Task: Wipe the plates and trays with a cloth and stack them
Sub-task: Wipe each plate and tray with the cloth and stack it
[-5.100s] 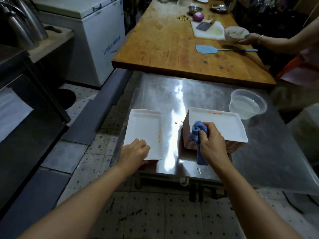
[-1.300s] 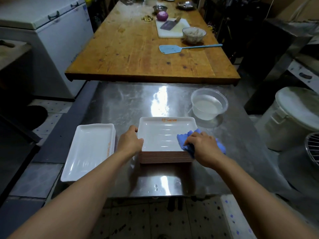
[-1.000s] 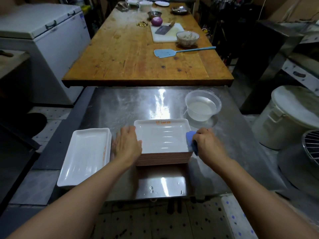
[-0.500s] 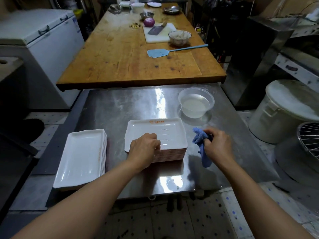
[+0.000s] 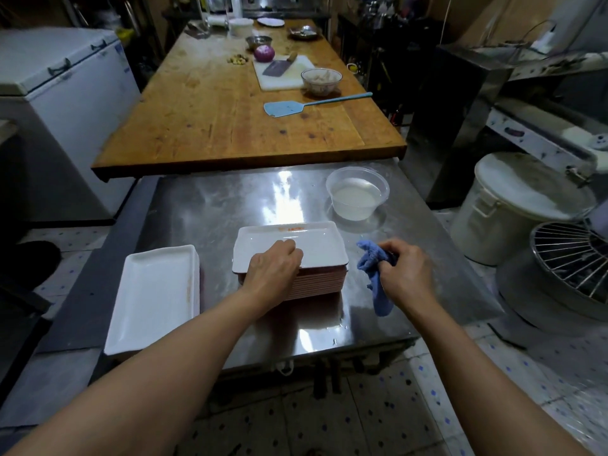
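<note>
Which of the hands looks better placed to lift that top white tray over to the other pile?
The left hand, probably. It already grips the near edge of the top white rectangular tray, and the second pile of white trays lies on its side. The right hand holds the blue cloth, off the stack.

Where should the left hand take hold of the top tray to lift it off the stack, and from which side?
Grip the top tray by its raised rim at the near-left corner, where the left hand already rests. That rim overhangs the stack, so fingers can probably hook under it. Come from the left: the right hand holds the cloth on the other side.
</note>
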Tool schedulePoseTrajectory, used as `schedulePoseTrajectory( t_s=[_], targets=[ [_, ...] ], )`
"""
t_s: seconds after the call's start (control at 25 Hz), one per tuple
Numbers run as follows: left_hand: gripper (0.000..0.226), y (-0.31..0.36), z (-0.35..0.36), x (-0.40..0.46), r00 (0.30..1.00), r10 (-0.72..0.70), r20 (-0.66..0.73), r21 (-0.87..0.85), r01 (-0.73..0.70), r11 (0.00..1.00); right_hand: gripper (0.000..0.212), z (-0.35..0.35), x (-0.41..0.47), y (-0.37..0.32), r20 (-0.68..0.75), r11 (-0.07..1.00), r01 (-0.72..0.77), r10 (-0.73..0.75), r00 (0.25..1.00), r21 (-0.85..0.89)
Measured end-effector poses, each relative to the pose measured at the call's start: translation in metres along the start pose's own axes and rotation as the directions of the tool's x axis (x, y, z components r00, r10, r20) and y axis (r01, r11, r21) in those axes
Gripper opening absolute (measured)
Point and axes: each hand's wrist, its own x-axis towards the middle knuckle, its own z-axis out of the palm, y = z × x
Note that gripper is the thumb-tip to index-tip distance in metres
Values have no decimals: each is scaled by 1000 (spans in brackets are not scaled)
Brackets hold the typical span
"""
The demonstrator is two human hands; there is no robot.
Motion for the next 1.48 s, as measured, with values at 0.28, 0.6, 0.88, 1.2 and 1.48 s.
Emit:
schedulePoseTrajectory(
  t_s=[0.28, 0.6, 0.88, 1.2, 1.48],
  targets=[
    [8, -9, -27, 4, 992, -49, -120, -88, 38, 995, 24, 5, -14, -13, -9, 999, 6, -7, 1000, -32],
    [7, -39, -92, -42, 919, -310, -243, -578, 119, 807, 24, -5, -44, -83, -157, 985, 166, -158, 975, 44],
    [17, -59, -119, -98, 880, -463, 105, -974, 185, 132, 32, 6, -87, -156, -225, 877, 480, -467, 855, 4],
    [22, -57, -140, -115, 890, -438, 128, -992, 110, -67, 33, 38, -91, -201, -113, 767, 609, -635, 764, -201],
    [23, -42, -145, -110, 847, -506, 163, -980, 81, -180, 23, 32, -69, -196, -11, 618, 721, -762, 648, -315]
  ],
)
